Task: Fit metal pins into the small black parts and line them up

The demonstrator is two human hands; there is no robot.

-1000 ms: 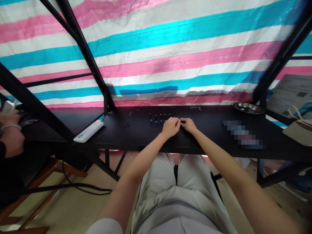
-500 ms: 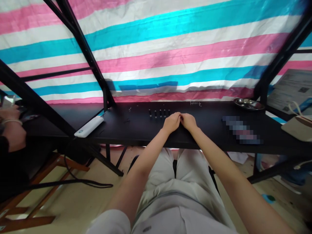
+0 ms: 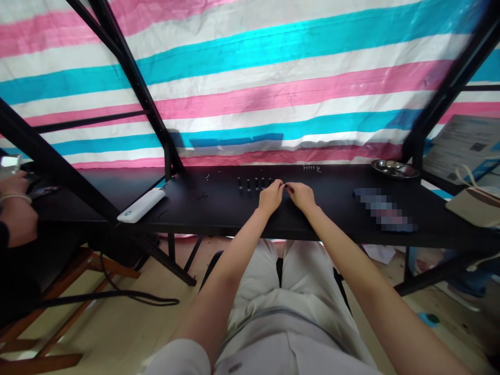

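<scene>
Above the black table, my left hand and my right hand meet almost fingertip to fingertip, both closed in a pinch. Between them shows a small dark piece, too small to name, which both sets of fingertips appear to grip. Just behind and left of my left hand, several small black cylinders with light ends stand in a row; the rightmost is partly covered by that hand. Farther back lies a row of tiny whitish pieces.
The black table carries a white power bank-like block at left, a round metal dish at back right, and a blurred-out item at right. A beige bag lies far right. Another person's hand is at far left.
My hands have drawn slightly apart, and the small dark piece now shows between the fingertips. The view has shifted a little; the cylinders stay in their row.
</scene>
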